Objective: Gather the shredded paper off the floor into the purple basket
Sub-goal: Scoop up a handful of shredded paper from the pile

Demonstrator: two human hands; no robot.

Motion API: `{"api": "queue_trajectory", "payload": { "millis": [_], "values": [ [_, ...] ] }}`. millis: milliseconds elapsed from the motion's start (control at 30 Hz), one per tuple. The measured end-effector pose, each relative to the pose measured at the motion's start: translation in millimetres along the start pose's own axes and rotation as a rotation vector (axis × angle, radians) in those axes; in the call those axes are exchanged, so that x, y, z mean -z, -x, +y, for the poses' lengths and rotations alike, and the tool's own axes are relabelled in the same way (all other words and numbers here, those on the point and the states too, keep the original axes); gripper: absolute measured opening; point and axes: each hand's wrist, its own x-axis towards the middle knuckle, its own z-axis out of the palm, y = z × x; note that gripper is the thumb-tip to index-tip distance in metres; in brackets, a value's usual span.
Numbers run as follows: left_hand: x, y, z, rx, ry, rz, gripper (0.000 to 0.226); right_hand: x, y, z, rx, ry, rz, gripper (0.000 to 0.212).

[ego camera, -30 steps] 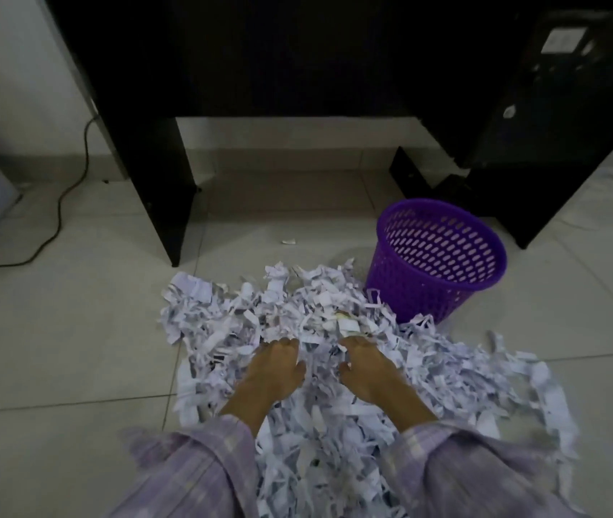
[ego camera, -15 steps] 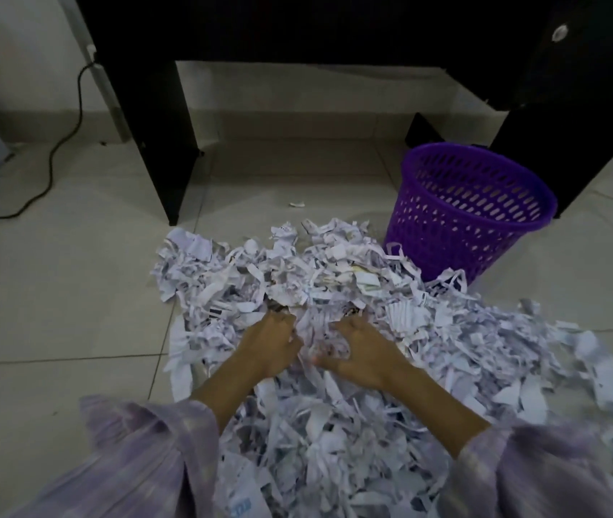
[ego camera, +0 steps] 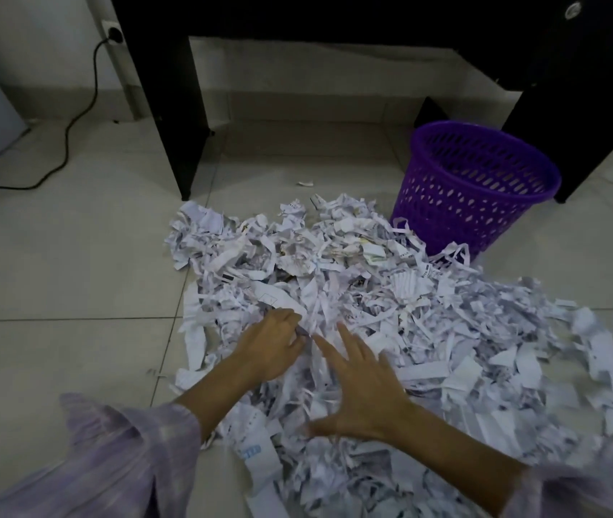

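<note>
Shredded paper [ego camera: 372, 312] heaped on floor, its far edge touching purple basket [ego camera: 473, 188]. Left hand [ego camera: 271, 349] fingers curled into strips; right hand [ego camera: 364, 390] fingers spread flat. Best: scoop from both sides, compress, lift over basket rim.

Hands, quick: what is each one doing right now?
Left hand: fingers curled into the shredded paper, gripping some strips.
Right hand: open, fingers spread, holding nothing.

Crinkled white shredded paper [ego camera: 372, 293] lies on glossy tiles [ego camera: 54, 256] beside a perforated plastic basket [ego camera: 473, 203].
</note>
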Motion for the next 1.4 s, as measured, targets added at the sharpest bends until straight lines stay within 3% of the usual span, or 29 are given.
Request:
{"api": "queue_trajectory", "payload": {
  "millis": [167, 367, 500, 700, 833, 900, 967, 1067, 1133, 1267, 1400],
  "values": [
    [-1, 6, 0, -0.002, 0.003, -0.058, 0.041, -5, -10, 6, -0.065, 0.016, 0.000, 0.104],
    [1, 8, 2, 0.022, 0.154, -0.070, 0.038, 7, -29, 24, -0.072, 0.041, 0.065, 0.052],
    [-1, 13, 9, 0.001, 0.287, -0.173, 0.076, 17, -37, 31, -0.123, -0.112, 0.169, 0.028],
    [-12, 13, 22, -0.008, 0.460, -0.278, 0.135, 37, -46, 35, -0.132, -0.467, 0.460, 0.009],
    [-27, 1, 28, -0.001, 0.554, -0.247, 0.152, 41, -50, 29, -0.234, -0.666, 0.542, 0.010],
    [-28, -5, 34, -0.002, 0.629, -0.148, 0.156, 42, -55, 24, -0.278, -0.724, 0.547, 0.012],
    [-27, -11, 35, -0.007, 0.705, -0.021, 0.145, 42, -58, 21, -0.279, -0.790, 0.534, 0.016],
    [-19, -19, 36, 0.010, 0.834, 0.122, 0.085, 45, -59, 21, -0.297, -0.853, 0.485, 0.021],
    [-12, -23, 35, 0.031, 0.824, 0.211, 0.064, 51, -57, 23, -0.309, -0.996, 0.409, 0.027],
    [4, -32, 36, 0.105, 0.731, 0.404, 0.039, 78, -46, 23, -0.139, -1.307, 0.231, 0.020],
    [27, -35, 40, 0.168, 0.716, 0.448, 0.039, 94, -46, 23, -0.003, -1.266, 0.105, 0.053]
  ]
}}
